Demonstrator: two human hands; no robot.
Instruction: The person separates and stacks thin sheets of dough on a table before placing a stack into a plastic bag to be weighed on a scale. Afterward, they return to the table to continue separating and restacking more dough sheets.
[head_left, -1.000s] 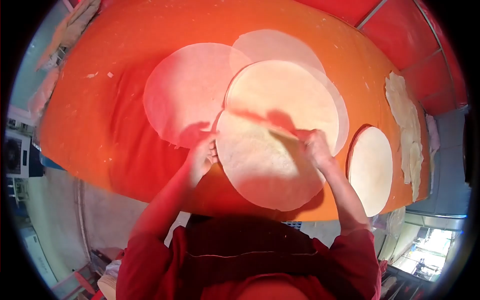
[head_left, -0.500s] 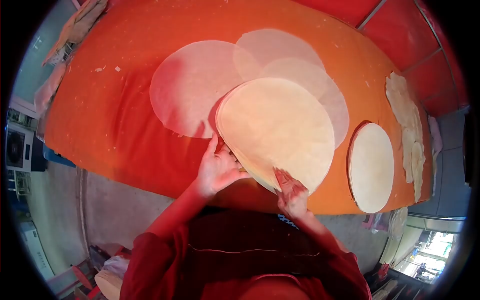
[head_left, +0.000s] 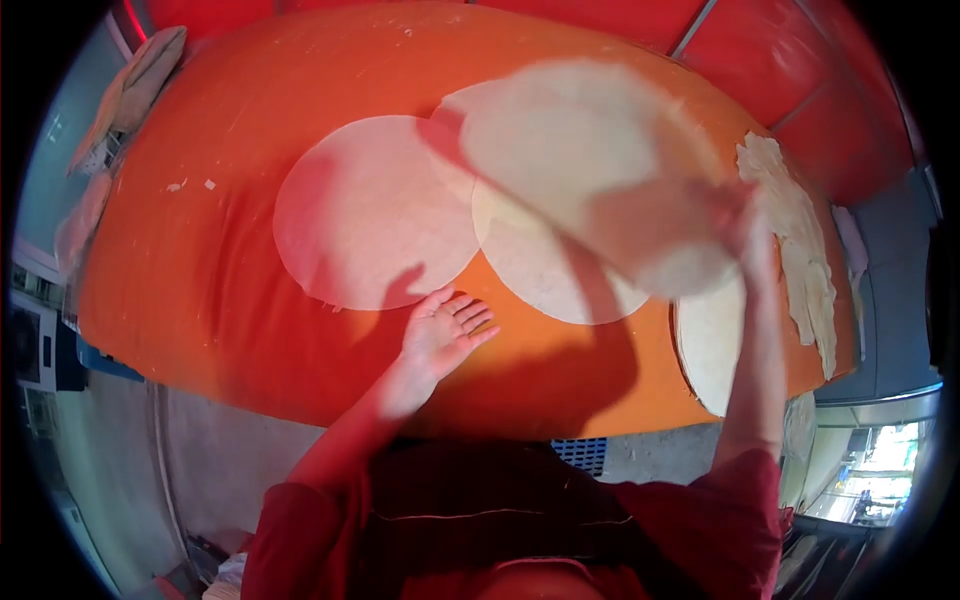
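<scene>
My right hand, smeared by motion, grips the right edge of a pale stack of round dough sheets. The stack hangs tilted and blurred above the table, its shadow falling below it. My left hand is open, palm up with fingers spread, and holds nothing. Just above its fingertips a thin, see-through round sheet lies flat. Another thin round sheet lies partly beneath the raised stack. Beside my right forearm sits a second stack of pale rounds, partly hidden by the arm and the lifted stack.
An orange cloth covers the large table. Crumpled pale dough strips lie along its right side. Small white scraps dot the left part. A blue plastic crate shows below the front edge.
My right hand has lifted the stack of round sheets off the table and swung it up and to the right, uncovering thin sheets. My left hand stays near the same spot, now clear of the stack.
</scene>
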